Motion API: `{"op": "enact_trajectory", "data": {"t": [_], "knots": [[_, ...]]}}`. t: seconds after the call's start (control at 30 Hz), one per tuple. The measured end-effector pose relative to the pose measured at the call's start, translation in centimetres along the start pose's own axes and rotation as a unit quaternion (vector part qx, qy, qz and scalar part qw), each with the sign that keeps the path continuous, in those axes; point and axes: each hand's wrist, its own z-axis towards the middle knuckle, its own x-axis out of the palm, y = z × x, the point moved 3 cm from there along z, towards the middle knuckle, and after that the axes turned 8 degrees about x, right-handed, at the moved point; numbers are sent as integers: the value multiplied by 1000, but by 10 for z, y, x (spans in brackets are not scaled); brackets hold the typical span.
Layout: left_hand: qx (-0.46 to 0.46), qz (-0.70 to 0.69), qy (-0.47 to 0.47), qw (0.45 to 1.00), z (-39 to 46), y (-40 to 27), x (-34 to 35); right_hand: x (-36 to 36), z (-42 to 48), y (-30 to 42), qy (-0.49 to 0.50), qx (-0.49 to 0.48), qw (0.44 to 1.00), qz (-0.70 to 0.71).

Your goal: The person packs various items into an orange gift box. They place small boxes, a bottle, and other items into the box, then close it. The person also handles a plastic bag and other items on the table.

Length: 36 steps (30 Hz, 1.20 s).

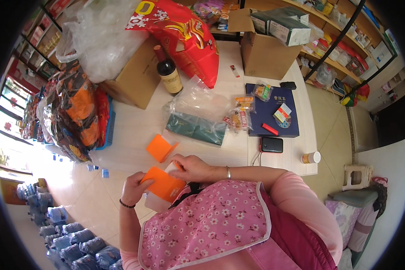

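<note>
My left hand [134, 189] grips the left edge of a flat orange packaging piece [165, 184], thumb on top. The piece bears small writing near its lower corner, and a pale sheet [156, 202] shows below it. My right hand [193, 168] pinches a small white and orange flap [172, 166] at the upper edge of the piece; whether the two are joined I cannot tell. Beyond my hands, a second folded orange piece [159, 148] lies near the table's front edge. A dark green box [195, 129], partly under clear plastic film [202, 101], lies behind it.
On the table [128, 135] stand a wine bottle [168, 72], a red bag [189, 44] and cardboard boxes [270, 54]. A blue box [273, 108] carries wrapped snacks, a cigarette pack [282, 112] and a red lighter [270, 129]. A black device [271, 145] lies in front. Water bottles [77, 236] line the floor.
</note>
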Motion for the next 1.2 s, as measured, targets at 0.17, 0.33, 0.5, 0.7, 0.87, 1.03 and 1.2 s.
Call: {"op": "enact_trajectory", "data": {"t": [0.17,0.33,0.5,0.7,0.87,1.03,1.2], "knots": [[48,-66,-19,996,-23,35,-26,11,17,-24,134,56,959,245],[49,-316,-193,928,-41,77,-51,26,56,-36,3,40,988,-148],[-4,-453,-268,850,-38,143,-46,66,90,-39,-72,-127,900,-411],[-22,-568,-150,809,-5,165,8,70,86,-85,-22,-110,932,-346],[-13,-467,-109,877,21,164,24,67,56,-81,-14,-65,994,-88],[-54,-523,-35,850,27,144,33,56,44,-59,29,-163,984,-62],[-4,-519,-68,852,31,113,42,47,31,-57,9,-191,980,50]]}}
